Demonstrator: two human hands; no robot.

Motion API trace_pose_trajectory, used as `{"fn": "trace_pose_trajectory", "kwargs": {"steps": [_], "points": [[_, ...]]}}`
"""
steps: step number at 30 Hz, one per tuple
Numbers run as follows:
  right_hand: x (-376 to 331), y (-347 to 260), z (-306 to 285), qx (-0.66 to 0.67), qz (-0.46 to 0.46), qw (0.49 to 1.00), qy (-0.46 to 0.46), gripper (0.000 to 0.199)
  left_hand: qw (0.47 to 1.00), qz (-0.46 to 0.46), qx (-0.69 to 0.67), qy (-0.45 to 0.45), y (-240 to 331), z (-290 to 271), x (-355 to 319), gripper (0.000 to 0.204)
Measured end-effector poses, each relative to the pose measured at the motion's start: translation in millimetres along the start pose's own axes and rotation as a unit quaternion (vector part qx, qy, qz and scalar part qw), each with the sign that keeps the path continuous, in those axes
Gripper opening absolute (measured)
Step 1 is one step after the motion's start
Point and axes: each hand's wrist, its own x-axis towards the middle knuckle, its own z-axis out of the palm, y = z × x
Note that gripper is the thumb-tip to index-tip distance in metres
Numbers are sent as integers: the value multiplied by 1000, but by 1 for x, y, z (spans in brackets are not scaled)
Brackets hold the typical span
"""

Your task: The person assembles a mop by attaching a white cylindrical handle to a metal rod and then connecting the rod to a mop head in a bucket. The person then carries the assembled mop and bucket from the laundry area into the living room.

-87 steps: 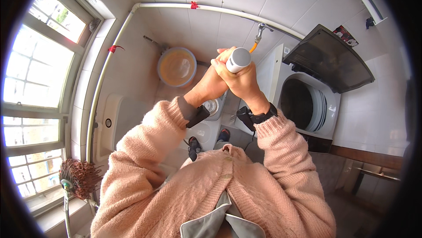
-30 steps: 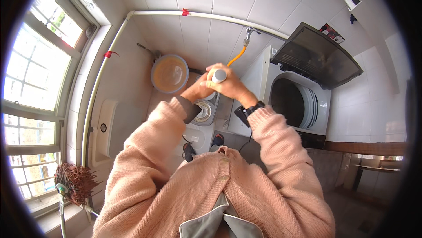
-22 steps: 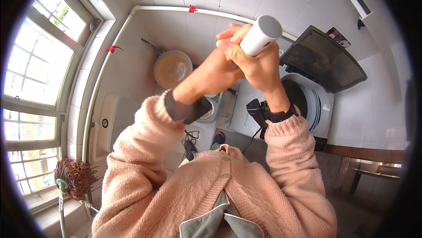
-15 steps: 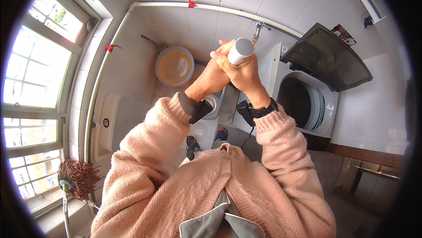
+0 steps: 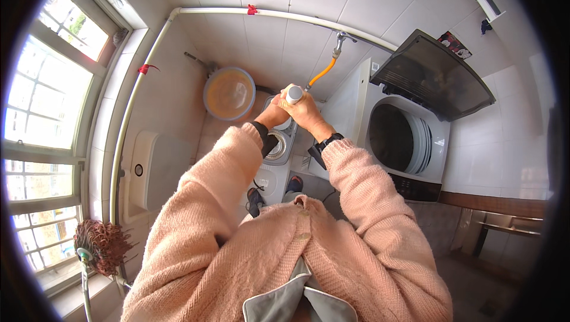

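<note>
White cylinder [image 5: 294, 94] juts from the joined hands [image 5: 306, 112]; grey end upward.

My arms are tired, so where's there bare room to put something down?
The floor looks bare between the bowl and the left sleeve. It's crowded around the white tube: the right hand holds it, with the left hand close beside, and the orange hose shows just above. The mop fills the window corner.

Home laundry area, washing machine [image 5: 423, 144], tap [image 5: 339, 44]
</note>
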Motion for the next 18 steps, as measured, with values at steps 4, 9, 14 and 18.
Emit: {"fn": "trace_pose_trajectory", "kwargs": {"steps": [4,9,14,18], "points": [[-5,-67,-22,-180,-87,972,-120,18,978,140,-131,-80,48,-40,-9,51],[-14,-182,-51,-23,-207,977,-50,18,974,139,-159,-80,180,-97,-16,42],[-5,-208,-48,-3,-235,972,28,17,974,149,-112,132,236,-84,-16,35],[-4,-164,-20,79,-196,976,56,12,970,157,-118,144,189,-66,-1,26]]}}
